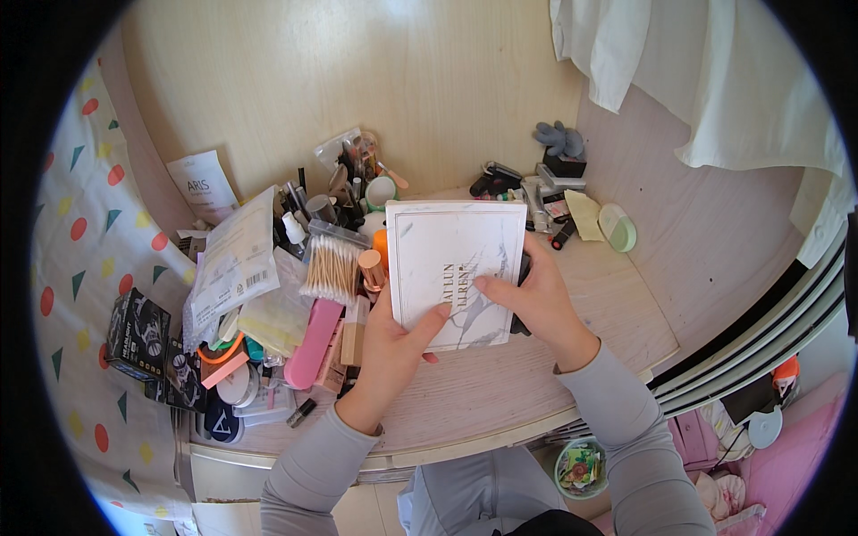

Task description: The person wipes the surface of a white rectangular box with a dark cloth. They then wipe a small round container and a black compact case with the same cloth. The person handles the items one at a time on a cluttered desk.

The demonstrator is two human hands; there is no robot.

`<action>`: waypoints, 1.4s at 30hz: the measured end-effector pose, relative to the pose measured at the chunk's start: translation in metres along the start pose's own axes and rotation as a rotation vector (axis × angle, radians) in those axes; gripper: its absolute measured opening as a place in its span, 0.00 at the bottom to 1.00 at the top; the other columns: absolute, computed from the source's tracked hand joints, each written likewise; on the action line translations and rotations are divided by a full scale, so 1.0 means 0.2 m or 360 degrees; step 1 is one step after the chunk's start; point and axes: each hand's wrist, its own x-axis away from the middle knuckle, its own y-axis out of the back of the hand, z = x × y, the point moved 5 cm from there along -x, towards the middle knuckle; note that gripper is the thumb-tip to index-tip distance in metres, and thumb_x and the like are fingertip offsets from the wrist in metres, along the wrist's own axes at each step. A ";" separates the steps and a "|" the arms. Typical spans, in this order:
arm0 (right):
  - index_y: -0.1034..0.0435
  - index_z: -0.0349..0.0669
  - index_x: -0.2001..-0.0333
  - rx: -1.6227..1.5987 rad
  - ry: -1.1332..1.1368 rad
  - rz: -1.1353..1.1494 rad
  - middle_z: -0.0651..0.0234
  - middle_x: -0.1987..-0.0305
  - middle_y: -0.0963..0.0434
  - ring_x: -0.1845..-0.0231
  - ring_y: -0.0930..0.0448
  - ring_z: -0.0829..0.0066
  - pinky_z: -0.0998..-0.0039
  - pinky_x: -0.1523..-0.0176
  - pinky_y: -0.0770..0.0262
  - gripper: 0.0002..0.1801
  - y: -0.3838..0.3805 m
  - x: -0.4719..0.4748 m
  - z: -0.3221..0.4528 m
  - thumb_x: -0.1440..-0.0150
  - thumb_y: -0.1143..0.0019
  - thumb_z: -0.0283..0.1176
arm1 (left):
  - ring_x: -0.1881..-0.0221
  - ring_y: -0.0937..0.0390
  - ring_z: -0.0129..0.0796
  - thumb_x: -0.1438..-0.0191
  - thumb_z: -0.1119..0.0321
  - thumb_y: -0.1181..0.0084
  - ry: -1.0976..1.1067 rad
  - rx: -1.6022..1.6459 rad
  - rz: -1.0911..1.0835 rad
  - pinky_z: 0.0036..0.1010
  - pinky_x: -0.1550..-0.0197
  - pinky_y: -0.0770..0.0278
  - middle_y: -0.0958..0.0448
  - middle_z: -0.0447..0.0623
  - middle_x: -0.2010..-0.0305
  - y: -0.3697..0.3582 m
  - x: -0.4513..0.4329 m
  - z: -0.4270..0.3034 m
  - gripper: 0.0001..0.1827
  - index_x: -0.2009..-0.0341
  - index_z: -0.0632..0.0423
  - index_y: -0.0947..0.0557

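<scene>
Both hands hold a flat white case (429,244) with a marbled pattern and gold lettering, raised over the desk. My left hand (402,335) grips its lower left edge, thumb on the front. On the right side, my right hand (543,295) has its thumb across the face and its fingers mostly hidden behind. Something black (520,321) shows from behind the case by my right palm. Close to my left hand are a clear box of cotton swabs (333,268), a copper-capped bottle (371,269) and a pink oblong case (314,343).
Cosmetics and packets, including a white plastic mailer (234,254), crowd the desk's left side. Black boxes (139,335) stand by the patterned curtain (80,268). Smaller items, among them a pale green case (617,228), lie back right. A bin (580,469) sits below the desk edge (482,443).
</scene>
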 end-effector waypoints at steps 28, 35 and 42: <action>0.29 0.34 0.51 0.1072 0.1097 0.0551 0.60 0.47 0.27 0.41 0.30 0.55 0.57 0.36 0.35 0.22 -0.25 0.08 0.16 0.53 0.45 0.18 | 0.58 0.23 0.25 0.37 0.68 0.50 -0.0036 0.0069 -0.0066 0.18 0.78 0.22 0.24 0.45 0.52 0.01 -0.01 0.06 0.26 0.35 0.51 0.37; 0.26 0.42 0.49 0.1402 0.1167 0.0258 0.68 0.40 0.26 0.34 0.32 0.59 0.51 0.32 0.38 0.24 -0.20 0.05 0.14 0.53 0.42 0.19 | 0.64 0.22 0.24 0.38 0.68 0.49 0.0071 0.0065 0.0037 0.17 0.81 0.26 0.23 0.47 0.52 0.01 -0.02 0.07 0.26 0.36 0.51 0.37; 0.27 0.40 0.47 0.1421 0.1073 -0.0203 0.64 0.40 0.27 0.34 0.32 0.53 0.58 0.35 0.33 0.28 -0.02 -0.03 0.15 0.55 0.47 0.11 | 0.66 0.22 0.24 0.38 0.65 0.46 0.0117 0.0004 0.0095 0.18 0.82 0.27 0.22 0.48 0.53 -0.03 0.00 0.04 0.25 0.39 0.55 0.34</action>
